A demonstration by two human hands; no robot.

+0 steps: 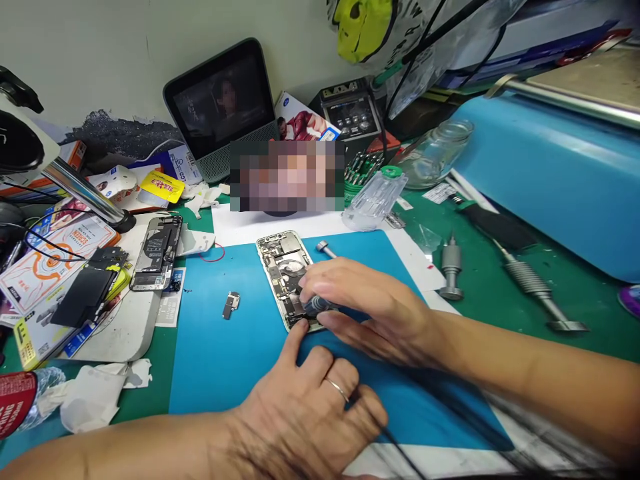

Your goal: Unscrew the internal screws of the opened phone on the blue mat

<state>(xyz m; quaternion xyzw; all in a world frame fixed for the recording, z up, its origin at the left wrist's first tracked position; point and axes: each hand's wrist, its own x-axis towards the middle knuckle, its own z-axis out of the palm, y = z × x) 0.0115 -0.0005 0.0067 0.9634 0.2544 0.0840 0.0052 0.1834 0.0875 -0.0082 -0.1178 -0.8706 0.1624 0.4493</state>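
An opened phone with its inner boards bare lies on a blue mat. Over its lower right part, my right hand curves its fingers and thumb around a dark grey ridged thing; its kind is not clear. At the phone's bottom edge, my left hand presses with a stretched index finger, its other fingers bent and holding nothing. Behind my right hand shows the silver end of a tool, the rest hidden. A small metal-and-black phone part sits left of the phone.
Another opened phone rests on a white stand at left, near boxes and a lamp post. Screwdrivers lie at right, near a glass jar and a clear plastic cup. A screen device stands behind.
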